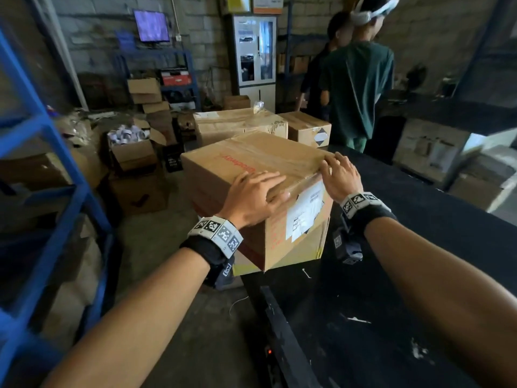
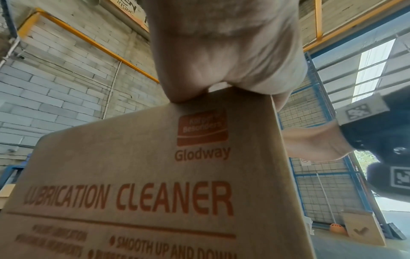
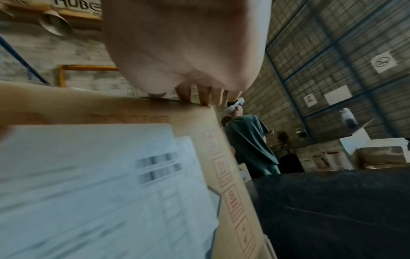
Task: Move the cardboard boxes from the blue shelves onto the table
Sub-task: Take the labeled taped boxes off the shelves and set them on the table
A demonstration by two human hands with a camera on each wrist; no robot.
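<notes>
A taped cardboard box (image 1: pixel 251 161) printed "Lubrication Cleaner", with a white label on its near side, stands at the left edge of the black table (image 1: pixel 419 247). My left hand (image 1: pixel 257 191) lies flat on the box's top at the near corner, fingers straight. My right hand (image 1: pixel 338 172) rests on the top's right edge, fingertips on the tape. The left wrist view has the left hand (image 2: pixel 221 52) pressing on the box (image 2: pixel 155 175) from above. The right wrist view shows the right hand (image 3: pixel 188 52) touching the box (image 3: pixel 224 157) at its top rim. The blue shelves (image 1: pixel 56 163) stand at my left.
Two more taped boxes (image 1: pixel 240 123) (image 1: pixel 307 128) sit just behind this one. Two people (image 1: pixel 358 79) stand beyond the table's far end. Open cartons (image 1: pixel 134 152) and clutter cover the floor between shelves and table. The table (image 3: pixel 332 210) stretches away on the right.
</notes>
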